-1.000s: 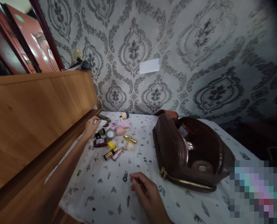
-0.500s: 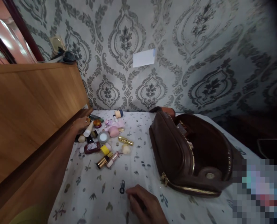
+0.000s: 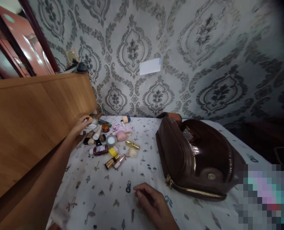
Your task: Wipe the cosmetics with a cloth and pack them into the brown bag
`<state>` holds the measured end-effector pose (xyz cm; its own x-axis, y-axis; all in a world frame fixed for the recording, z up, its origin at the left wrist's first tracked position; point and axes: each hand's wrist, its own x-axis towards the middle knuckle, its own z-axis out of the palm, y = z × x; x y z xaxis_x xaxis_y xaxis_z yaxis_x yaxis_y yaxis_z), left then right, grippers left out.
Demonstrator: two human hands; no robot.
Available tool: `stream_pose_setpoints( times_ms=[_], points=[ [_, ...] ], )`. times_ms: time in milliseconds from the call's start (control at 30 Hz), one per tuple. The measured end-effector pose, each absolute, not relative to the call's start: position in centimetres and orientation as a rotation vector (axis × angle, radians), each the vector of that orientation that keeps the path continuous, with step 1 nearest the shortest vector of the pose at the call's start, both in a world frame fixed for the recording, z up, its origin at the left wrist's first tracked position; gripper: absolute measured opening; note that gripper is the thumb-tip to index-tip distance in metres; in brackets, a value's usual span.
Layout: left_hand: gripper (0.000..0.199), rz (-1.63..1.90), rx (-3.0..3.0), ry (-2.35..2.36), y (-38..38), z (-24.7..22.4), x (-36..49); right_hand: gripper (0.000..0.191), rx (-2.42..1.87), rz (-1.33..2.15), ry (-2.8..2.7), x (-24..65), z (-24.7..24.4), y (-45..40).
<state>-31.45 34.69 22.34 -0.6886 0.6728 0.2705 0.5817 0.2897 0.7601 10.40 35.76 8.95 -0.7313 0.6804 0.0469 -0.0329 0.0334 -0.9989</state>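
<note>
My left hand reaches to the far left of a group of cosmetics, its fingers closed around a small pale container with a gold part, whose exact kind is unclear. Close by are a white tube and an amber jar. Nearer to me lie a dark red bottle, a round silver-rimmed compact, a gold lipstick tube and a black-and-gold tube. My right hand rests on the patterned sheet, loosely curled and apart at the fingers, with nothing seen in it.
A brown leather bag stands unzipped on the right. Along the left runs a wooden panel, and patterned wallpaper covers the wall behind. Beside my right hand a small dark loop shows on the sheet.
My left hand has lifted slightly, and a pale container with a gold part now shows at its fingers. The view has tilted up a little. My right hand remains on the sheet.
</note>
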Motion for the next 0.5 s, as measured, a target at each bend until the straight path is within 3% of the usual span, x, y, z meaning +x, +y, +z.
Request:
stream_pose_setpoints(
  times_ms=[133, 233, 300, 400, 500],
  points=[
    [0.066, 1.365, 1.423, 2.091, 32.9, 23.4, -25.0, 0.052, -0.629, 2.074, -1.497, 10.4, 10.0, 36.1],
    [0.061, 1.193, 1.602, 1.860, 32.2, 23.1, -18.3, 0.059, -0.598, 2.262, -1.132, 10.4, 11.0, 36.1],
    [0.053, 0.895, 1.762, 1.592, 32.0, 22.5, -13.6, 0.062, -0.549, 2.335, -0.960, 10.5, 11.4, 36.0],
    [0.050, 0.645, 1.936, 1.329, 31.9, 21.8, -8.3, 0.054, -0.522, 2.357, -0.866, 10.8, 11.7, 35.9],
    [0.052, 0.653, 1.939, 1.437, 32.0, 21.3, -6.5, 0.049, -0.553, 2.361, -0.787, 11.2, 12.1, 36.2]
  ],
)
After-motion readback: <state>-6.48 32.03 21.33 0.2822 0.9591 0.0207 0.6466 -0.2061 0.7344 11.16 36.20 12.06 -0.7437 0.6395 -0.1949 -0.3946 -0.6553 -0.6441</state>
